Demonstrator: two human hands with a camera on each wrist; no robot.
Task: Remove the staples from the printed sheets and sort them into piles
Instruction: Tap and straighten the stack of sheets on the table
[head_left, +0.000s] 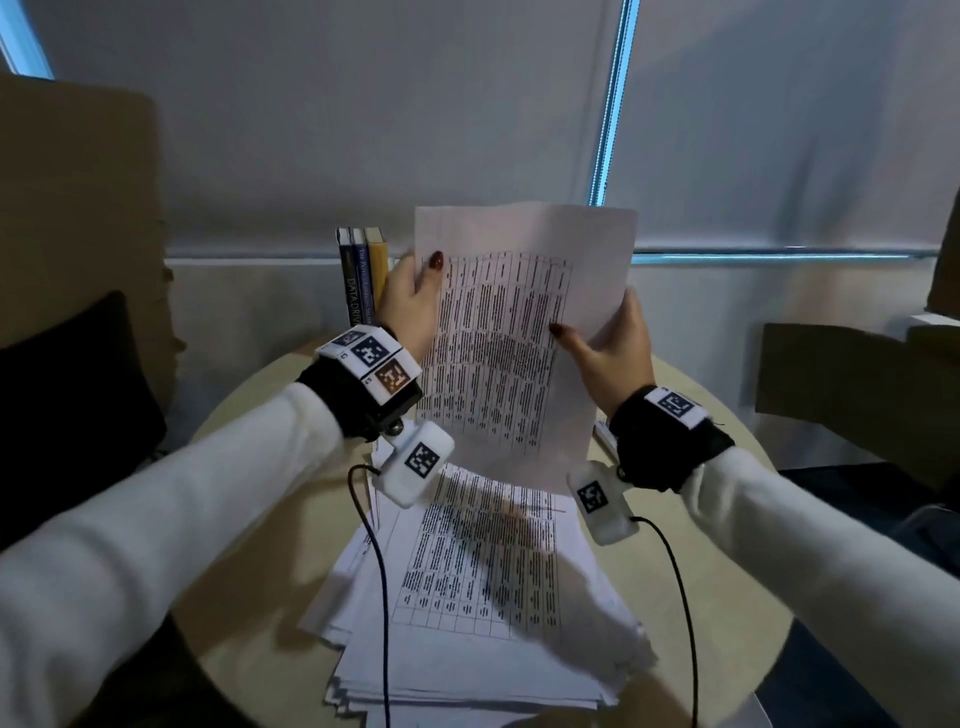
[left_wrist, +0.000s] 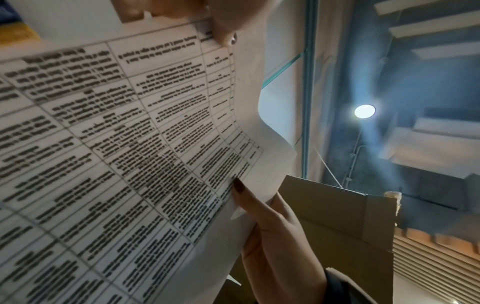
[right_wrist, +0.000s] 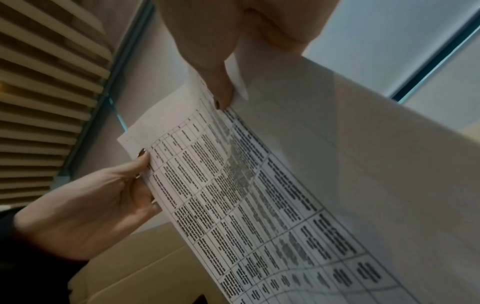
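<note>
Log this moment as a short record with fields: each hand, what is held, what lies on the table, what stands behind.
left hand: grips the left edge of the held sheets
right hand: grips their right edge
held sheets: upright above the table, printed with a table grid
paper pile: loose printed sheets on the round table
books: three, upright behind the sheets
staple: none visible

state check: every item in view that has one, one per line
held sheets: lifted upright above the table, curved, printed side toward the wearer
left hand: pinching the sheets' left edge
right hand: pinching the right edge
paper pile: lying flat on the round table, edges fanned
books: standing upright, closed
</note>
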